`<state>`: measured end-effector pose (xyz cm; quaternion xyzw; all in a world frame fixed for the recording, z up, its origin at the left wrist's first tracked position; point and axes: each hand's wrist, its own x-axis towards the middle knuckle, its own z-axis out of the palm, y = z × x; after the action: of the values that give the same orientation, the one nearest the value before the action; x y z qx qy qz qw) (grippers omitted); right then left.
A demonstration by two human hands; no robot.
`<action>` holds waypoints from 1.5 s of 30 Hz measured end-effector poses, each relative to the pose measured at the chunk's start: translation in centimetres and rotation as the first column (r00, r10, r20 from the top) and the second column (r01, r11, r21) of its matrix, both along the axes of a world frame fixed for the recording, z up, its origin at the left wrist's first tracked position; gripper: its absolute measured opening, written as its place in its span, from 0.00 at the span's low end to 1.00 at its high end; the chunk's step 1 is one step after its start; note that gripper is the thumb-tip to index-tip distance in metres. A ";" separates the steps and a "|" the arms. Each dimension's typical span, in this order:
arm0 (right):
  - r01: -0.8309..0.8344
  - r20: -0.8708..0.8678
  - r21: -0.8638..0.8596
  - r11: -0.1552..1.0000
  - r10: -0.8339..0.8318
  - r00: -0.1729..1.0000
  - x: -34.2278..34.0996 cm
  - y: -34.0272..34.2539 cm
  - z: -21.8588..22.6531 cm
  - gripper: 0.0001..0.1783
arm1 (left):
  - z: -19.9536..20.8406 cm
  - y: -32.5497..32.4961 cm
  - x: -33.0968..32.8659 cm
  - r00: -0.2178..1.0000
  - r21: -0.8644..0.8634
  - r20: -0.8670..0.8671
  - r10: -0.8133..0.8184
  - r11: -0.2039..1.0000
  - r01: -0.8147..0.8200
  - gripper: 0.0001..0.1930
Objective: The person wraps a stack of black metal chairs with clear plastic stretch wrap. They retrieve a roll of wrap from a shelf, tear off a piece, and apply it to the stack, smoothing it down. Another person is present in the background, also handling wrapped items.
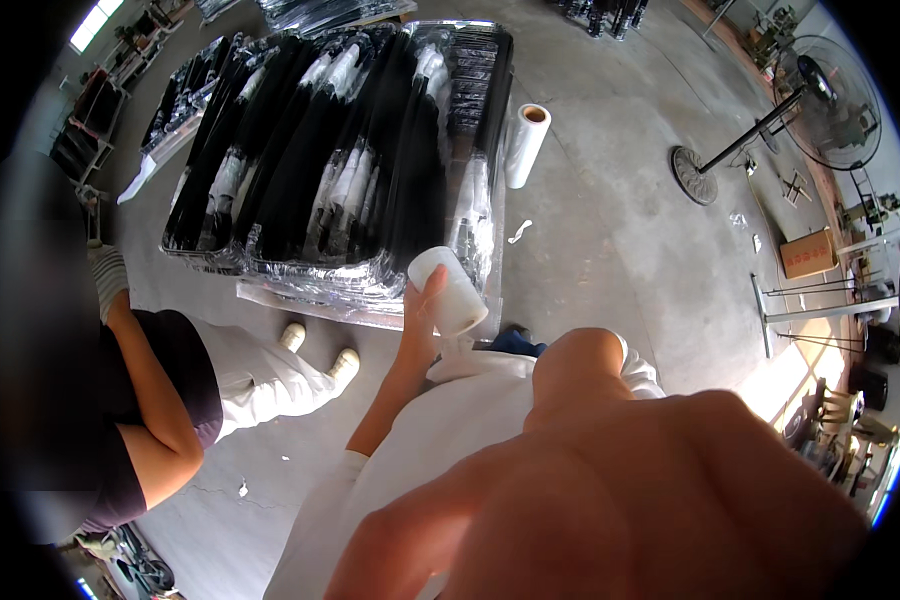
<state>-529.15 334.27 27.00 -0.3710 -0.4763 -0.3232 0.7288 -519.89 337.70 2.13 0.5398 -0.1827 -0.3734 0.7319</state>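
Observation:
My left hand [418, 330] is raised in front of me and grips a white roll of film [450, 290] by its lower side. The roll hangs over the near edge of a low stack of black garments in clear plastic bags [340, 150] on the concrete floor. My right forearm [620, 480] fills the lower right, very close and blurred, with the bent elbow pointing up. Its hand is outside the picture. My white shirt [450, 430] shows below the left arm.
A second white roll [526, 143] lies by the stack's right side. A co-worker in black [160, 400] with white trousers and shoes [345, 365] bends at the left. A standing fan [820, 100], a cardboard box [808, 252] and metal stands [820, 310] are at the right.

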 end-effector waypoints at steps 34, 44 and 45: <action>0.140 -0.947 -0.269 0.953 -0.235 -0.220 1.5 -5.2 -25.6 0.35 | -4.0 -1.3 1.2 0.936 0.121 -0.097 0.340 0.937 -0.327 0.29; 0.254 -0.916 -0.379 0.890 -0.321 -0.242 -0.4 -5.2 -24.9 0.32 | -3.8 -2.1 -0.4 0.971 -0.002 0.059 0.231 0.973 -0.232 0.27; 0.268 -0.911 -0.394 0.879 -0.335 -0.240 -0.5 -5.0 -24.8 0.32 | -3.9 -2.2 -0.5 0.976 -0.017 0.018 0.215 0.976 -0.215 0.28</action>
<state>-529.64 329.24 2.19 -0.6033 0.3354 -0.0892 0.7180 -520.37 335.52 -1.80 0.5544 -0.1333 -0.2854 0.7704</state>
